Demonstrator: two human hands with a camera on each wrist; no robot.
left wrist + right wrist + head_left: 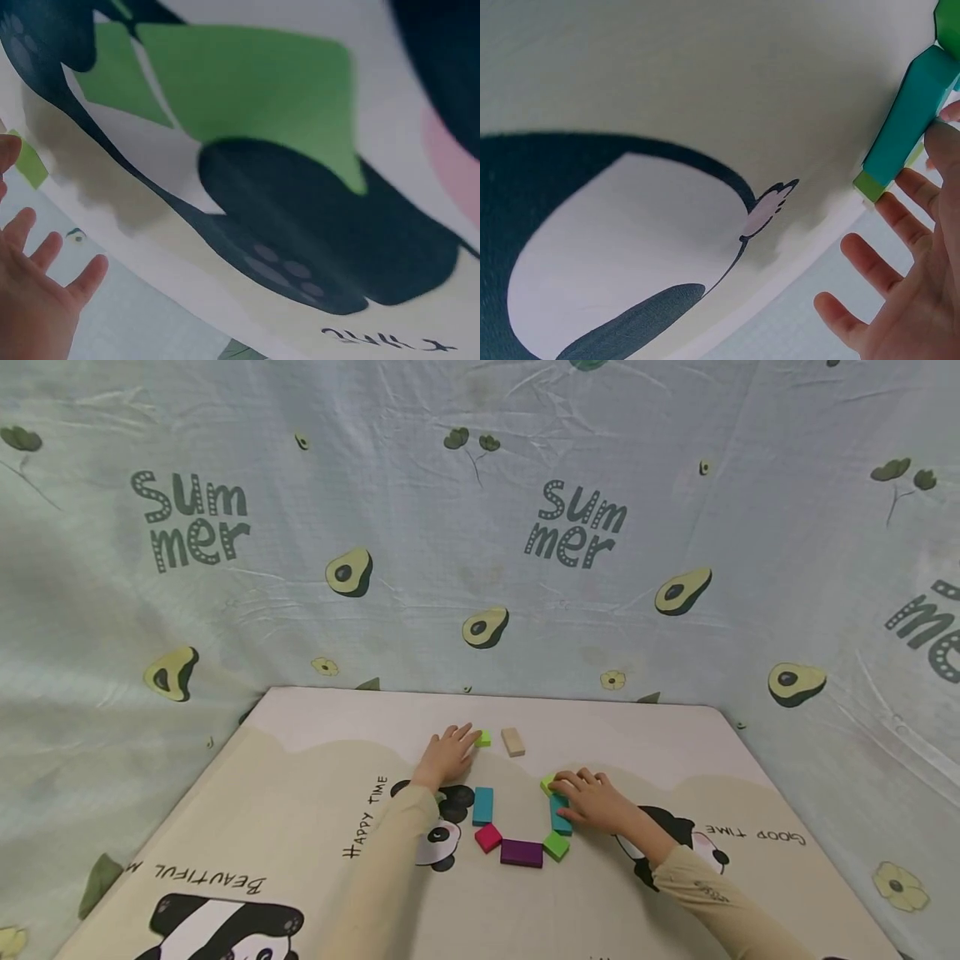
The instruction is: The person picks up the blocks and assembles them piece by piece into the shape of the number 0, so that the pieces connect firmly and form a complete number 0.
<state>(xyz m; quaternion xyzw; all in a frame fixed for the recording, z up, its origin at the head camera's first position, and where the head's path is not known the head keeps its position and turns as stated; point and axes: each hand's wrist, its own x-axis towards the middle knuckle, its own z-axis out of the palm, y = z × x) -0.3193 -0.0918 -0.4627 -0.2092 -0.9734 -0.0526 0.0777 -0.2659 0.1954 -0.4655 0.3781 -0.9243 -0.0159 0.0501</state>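
Note:
My left hand [447, 755] reaches to the back of the table, and a fingertip touches a small lime green block [483, 739]. In the left wrist view its other fingers [88, 279] are spread, with the lime block [30, 161] at the edge. Over on the right, my right hand [594, 800] rests its fingers against a teal block [560, 820] and a lime block [547, 785] at its far end. The right wrist view shows the thumb beside the teal block [909, 120] and straight, spread fingers [870, 262].
A plain wooden block [513, 742] lies right of the far lime block. Between the hands, a second teal block [483, 807], a red block [488, 838], a purple block [522, 852] and a green block [556, 846] form a U with the right-hand blocks. A patterned cloth [405, 643] hangs behind the table.

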